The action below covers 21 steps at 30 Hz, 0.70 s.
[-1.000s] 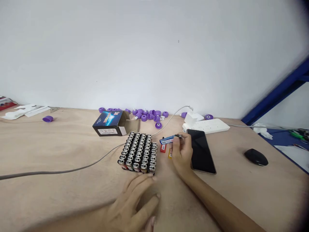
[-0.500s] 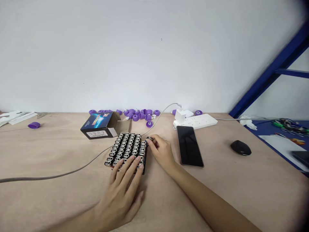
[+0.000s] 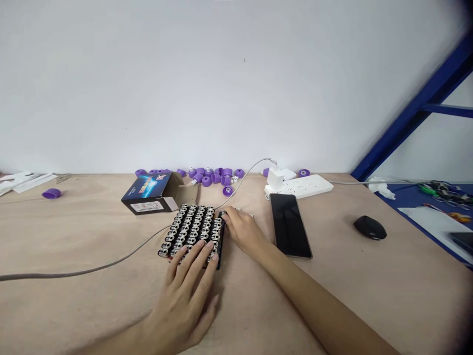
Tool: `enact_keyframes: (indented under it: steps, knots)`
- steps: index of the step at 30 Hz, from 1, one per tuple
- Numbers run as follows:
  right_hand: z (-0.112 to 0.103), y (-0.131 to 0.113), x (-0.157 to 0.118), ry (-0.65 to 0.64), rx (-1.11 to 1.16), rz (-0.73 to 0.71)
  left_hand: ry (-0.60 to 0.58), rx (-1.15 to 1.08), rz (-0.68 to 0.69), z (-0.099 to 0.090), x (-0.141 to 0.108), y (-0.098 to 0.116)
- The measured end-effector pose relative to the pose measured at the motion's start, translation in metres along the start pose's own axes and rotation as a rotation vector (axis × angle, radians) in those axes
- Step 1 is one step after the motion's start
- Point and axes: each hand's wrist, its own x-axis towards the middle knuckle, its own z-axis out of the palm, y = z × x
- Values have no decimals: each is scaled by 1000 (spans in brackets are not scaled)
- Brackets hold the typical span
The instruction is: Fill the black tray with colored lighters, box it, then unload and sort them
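Observation:
A tight block of upright disposable lighters [image 3: 192, 231] stands on the plywood table, its metal heads facing up in rows. My left hand [image 3: 185, 281] lies over the block's near end, with fingers spread on the heads and holding nothing. My right hand [image 3: 240, 229] sits against the block's right side. Its fingertips pinch a lighter [image 3: 222, 214] at the block's far right corner, and most of that lighter's body is hidden by the fingers and neighbouring lighters.
A black-and-blue cardboard box [image 3: 151, 195] stands open behind the block. Beyond it lie several purple caps [image 3: 210, 178]. To the right are a black smartphone [image 3: 290, 226], a white power strip [image 3: 299, 186] and a black mouse [image 3: 369, 228]. A grey cable [image 3: 103, 261] crosses the table.
One second ago my right hand held a blue lighter above the table right of the block; now it is at the block's edge. My left hand has moved onto the block.

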Motion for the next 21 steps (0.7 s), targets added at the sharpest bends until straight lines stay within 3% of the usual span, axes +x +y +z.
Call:
enact_keyframes:
  steps: [9,17,21]
  knots:
    - [-3,-1,-1,-2,15,-94,-51,44,30,-3,0,-2]
    - [-2,-5,1,1,0,-147,-14,47,16,-3,1,0]
    - [-3,-2,-3,66,51,-199,-32,49,17,-3,1,-2]
